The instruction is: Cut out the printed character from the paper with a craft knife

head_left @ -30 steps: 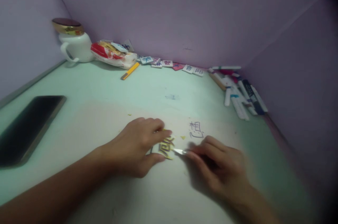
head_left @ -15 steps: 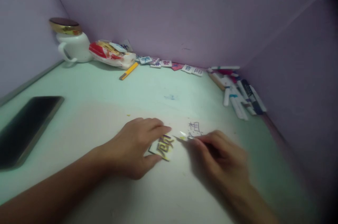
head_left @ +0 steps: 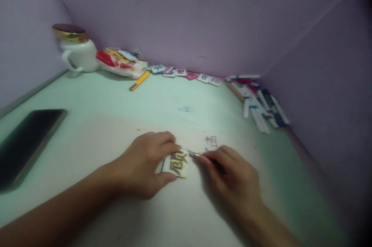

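Note:
My left hand grips a small white card between thumb and fingers, its face marked with a thick dark and yellow character. Pinched in my right hand is a thin pointed metal blade, its tip by the card's upper right edge. The rest of that tool is hidden by my fingers. Just above my right hand, a character is drawn in purple lines on the white surface.
A dark phone lies at the left. Along the back are a white mug with a gold-rimmed lid, a red and white packet, a yellow stick and several character cards. Several markers are piled at the right.
The blade in my right hand has moved left to the card's edge. My left hand keeps its hold on the card, and the whole view has shifted slightly.

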Available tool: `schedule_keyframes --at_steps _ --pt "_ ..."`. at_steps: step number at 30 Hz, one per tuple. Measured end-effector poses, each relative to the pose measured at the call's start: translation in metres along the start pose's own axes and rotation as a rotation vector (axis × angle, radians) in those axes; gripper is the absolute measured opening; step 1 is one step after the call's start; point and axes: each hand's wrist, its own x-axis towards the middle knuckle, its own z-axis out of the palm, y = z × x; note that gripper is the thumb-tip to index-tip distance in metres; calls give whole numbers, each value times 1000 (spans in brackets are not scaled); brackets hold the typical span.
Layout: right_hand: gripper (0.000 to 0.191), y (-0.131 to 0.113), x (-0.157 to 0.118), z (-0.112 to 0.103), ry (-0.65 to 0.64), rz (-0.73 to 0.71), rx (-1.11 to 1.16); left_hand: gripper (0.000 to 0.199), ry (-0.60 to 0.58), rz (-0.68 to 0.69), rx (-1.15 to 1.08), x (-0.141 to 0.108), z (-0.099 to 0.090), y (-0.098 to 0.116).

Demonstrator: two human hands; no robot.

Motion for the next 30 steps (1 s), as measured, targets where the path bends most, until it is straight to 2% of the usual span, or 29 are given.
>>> schedule_keyframes --at_steps 6,13,16,21,26,30 --pt "14 -3 -1 1 5 -14 -36 36 1 4 -2 0 0 0" --pt "11 -1 1 0 106 -44 -166 37 4 20 13 -1 0 -2" --pt "3 0 1 -1 132 -11 2 37 -1 26 2 0 -1 -1" --pt "14 4 1 -4 234 119 222 37 -10 16 4 1 -1 0" --pt "12 3 8 -12 95 310 414 40 2 32 -3 -1 1 -3" --pt "6 2 5 -12 65 340 508 43 0 14 -17 -2 0 -3"
